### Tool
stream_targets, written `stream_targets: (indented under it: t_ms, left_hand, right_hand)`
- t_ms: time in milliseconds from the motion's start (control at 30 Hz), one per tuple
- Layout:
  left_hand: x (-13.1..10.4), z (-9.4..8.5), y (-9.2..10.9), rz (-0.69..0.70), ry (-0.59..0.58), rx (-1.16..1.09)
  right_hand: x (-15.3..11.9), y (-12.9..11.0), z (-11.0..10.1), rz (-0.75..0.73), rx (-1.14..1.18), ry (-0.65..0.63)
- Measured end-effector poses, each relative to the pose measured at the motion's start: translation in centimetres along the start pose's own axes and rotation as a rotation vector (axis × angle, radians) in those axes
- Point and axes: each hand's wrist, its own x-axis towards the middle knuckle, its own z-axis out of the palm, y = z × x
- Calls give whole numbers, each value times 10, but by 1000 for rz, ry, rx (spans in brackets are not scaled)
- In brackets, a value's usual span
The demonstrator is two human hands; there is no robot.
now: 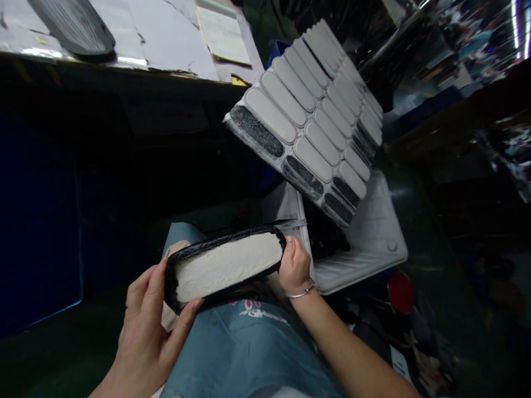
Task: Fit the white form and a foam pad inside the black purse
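A long oval piece with a black, wrinkled rim and a rough cream-white face [228,264] is held above my lap. My left hand [149,315] grips its left end, thumb on the near edge and fingers along the far side. At the other end, my right hand [295,264], with a bracelet at the wrist, is closed on the rim. Some beige material [169,318] shows behind the piece by my left fingers. What lies under the piece is hidden.
Beyond my hands a tilted board [259,153] carries rows of pale oval pads [315,159] and dark oval patches. Under it stands a white plastic crate [384,221] with dark items. A worktable [166,38] at upper left bears a grey oblong object [77,27] and a notepad [226,33].
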Motion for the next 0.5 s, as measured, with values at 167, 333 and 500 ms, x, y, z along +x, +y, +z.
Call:
stream_targets:
  t_ms: [167, 333, 500]
  left_hand:
    - [3, 2, 1, 12, 10, 43]
    - [3, -1, 2, 65, 0, 90]
    - [3, -3, 3, 69, 10, 129]
  right_hand:
    - [7, -4, -7, -31, -110, -67]
    - [9, 0, -10, 26, 4, -122]
    - [-11, 20, -18, 44, 260, -272]
